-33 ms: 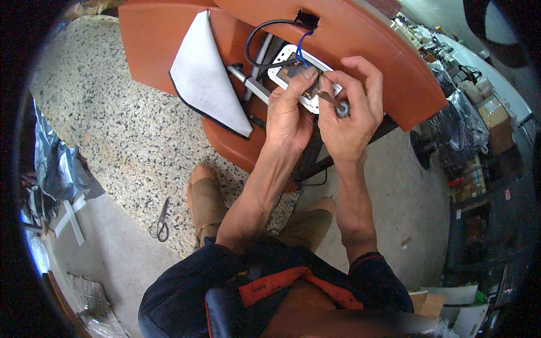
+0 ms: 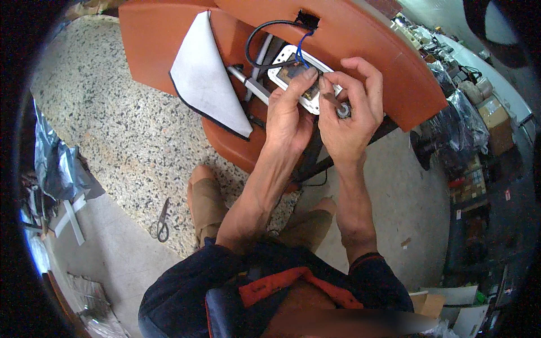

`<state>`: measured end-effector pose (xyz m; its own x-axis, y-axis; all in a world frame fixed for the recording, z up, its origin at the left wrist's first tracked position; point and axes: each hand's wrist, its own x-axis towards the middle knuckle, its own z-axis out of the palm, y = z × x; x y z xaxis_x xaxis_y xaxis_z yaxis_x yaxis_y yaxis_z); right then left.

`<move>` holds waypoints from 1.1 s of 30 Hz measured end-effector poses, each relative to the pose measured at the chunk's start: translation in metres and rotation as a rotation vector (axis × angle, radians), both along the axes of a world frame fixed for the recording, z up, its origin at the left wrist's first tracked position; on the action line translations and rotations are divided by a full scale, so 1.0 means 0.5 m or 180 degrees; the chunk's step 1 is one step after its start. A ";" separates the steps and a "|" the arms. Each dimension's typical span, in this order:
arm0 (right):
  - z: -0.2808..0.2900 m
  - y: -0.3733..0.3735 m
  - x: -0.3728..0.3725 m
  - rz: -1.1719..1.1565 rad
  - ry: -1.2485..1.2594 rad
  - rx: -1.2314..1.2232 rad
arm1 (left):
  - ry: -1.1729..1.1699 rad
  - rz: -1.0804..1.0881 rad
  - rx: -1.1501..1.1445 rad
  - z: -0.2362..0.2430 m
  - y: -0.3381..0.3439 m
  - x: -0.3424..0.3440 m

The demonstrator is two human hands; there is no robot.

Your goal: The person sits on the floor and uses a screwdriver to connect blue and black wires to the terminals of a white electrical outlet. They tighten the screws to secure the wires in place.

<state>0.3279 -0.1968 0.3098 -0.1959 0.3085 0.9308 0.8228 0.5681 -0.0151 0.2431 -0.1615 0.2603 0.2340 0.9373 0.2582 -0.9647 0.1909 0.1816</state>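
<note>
A white rectangular electrical faceplate (image 2: 276,75), its back with dark and brass parts facing up, is gripped in my left hand (image 2: 284,115), the thumb pressed on its inner side. Blue wires (image 2: 300,45) and a black cable (image 2: 249,42) run to it from a square hole (image 2: 307,19) in a brown padded panel (image 2: 360,39). My right hand (image 2: 352,115) is closed, thumb and forefinger pinched together at the faceplate's right part. A small screwdriver-like tool with a round grey end (image 2: 342,110) lies in that hand. Its tip and whatever the fingertips pinch are hidden.
A white triangular fabric piece with a dark edge (image 2: 205,73) leans against the brown furniture. Below it are metal tubes (image 2: 251,85). Scissors (image 2: 162,225) lie at the edge of a speckled mat (image 2: 124,124). Boxes and plastic-wrapped goods (image 2: 470,115) crowd the right side.
</note>
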 end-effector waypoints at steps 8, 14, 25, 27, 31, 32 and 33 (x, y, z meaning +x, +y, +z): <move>-0.003 0.003 -0.006 0.0023 -0.0099 0.0251 | -0.0142 0.0010 -0.0088 0.006 -0.006 -0.009; -0.009 0.001 -0.013 0.0034 -0.0237 0.0239 | -0.0001 0.0007 -0.0119 0.002 0.000 -0.011; -0.004 -0.006 -0.019 -0.0023 0.0395 -0.0219 | 0.0219 0.0212 -0.0173 0.008 -0.013 -0.012; -0.002 -0.005 -0.018 0.0010 0.0313 -0.0259 | 0.0185 0.0177 -0.0124 0.008 -0.012 -0.014; -0.004 -0.001 -0.017 -0.0084 0.0050 -0.0165 | 0.0121 0.0054 -0.0080 0.006 -0.006 -0.013; -0.005 -0.001 -0.016 -0.0133 0.0026 -0.0166 | 0.0121 0.0003 -0.0104 0.004 -0.005 -0.013; -0.006 -0.001 -0.017 -0.0190 -0.0045 -0.0068 | 0.0112 0.0020 -0.0136 0.003 -0.004 -0.012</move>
